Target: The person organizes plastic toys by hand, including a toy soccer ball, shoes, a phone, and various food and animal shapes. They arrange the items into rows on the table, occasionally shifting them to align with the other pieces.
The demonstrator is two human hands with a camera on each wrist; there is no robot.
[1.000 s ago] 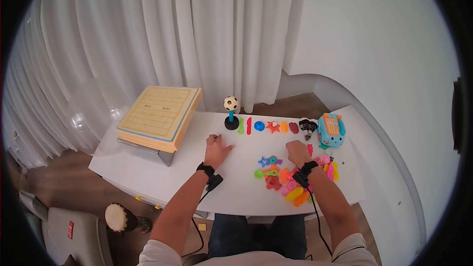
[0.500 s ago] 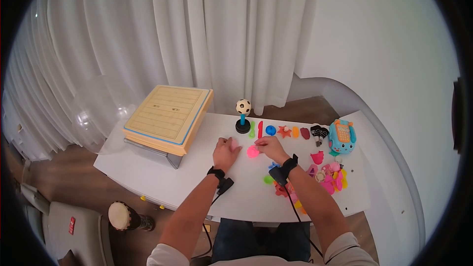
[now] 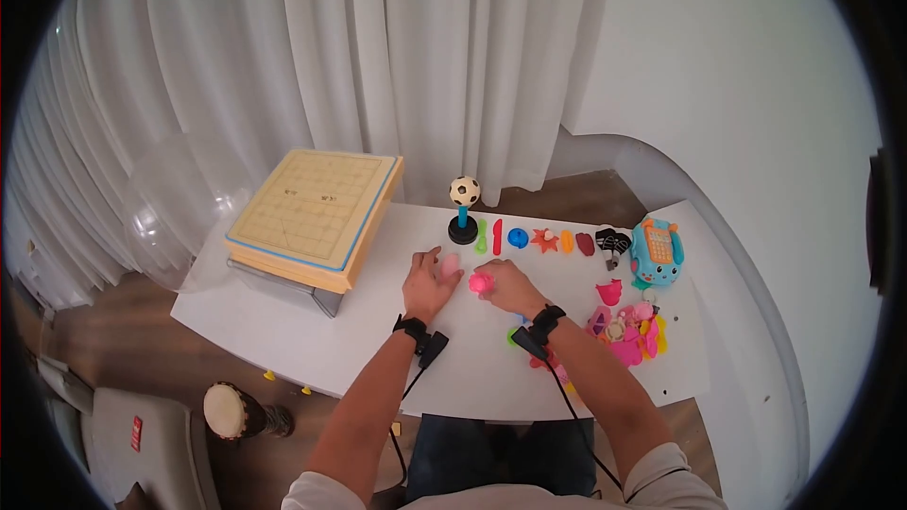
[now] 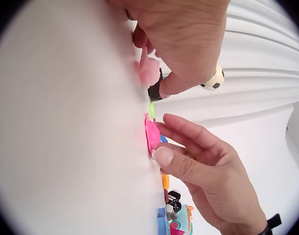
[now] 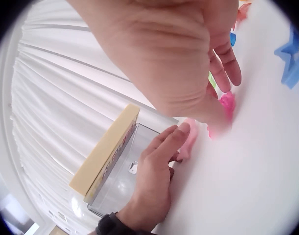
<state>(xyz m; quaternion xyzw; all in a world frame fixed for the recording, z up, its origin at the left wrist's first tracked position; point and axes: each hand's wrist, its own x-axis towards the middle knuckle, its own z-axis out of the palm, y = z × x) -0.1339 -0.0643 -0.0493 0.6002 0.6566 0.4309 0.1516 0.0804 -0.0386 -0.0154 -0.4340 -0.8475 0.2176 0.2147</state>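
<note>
My left hand (image 3: 430, 288) rests on the white table, fingers and thumb spread around a light pink piece (image 3: 450, 265); a fingertip touches it, while the thumb (image 4: 168, 89) stands apart in the left wrist view. Just to the right, my right hand (image 3: 515, 290) pinches a bright pink ruffled piece (image 3: 481, 281) between thumb and fingers, low over the table. The right wrist view shows this bright pink piece (image 5: 227, 105) partly behind the right thumb. Behind both hands runs a row: green piece (image 3: 482, 237), red stick (image 3: 497, 237), blue round piece (image 3: 518, 238), orange-red star (image 3: 544, 240).
A football on a stand (image 3: 463, 217) is at the back edge, a boxed board (image 3: 316, 203) on a grey support at the left. Past the row are a black-and-white item (image 3: 612, 244) and a toy phone (image 3: 658, 253). A loose pile (image 3: 628, 335) of colourful pieces lies at the right front.
My right hand has come left from the pile and now holds the bright pink piece beside my left hand. The left hand has stayed around the light pink piece.
</note>
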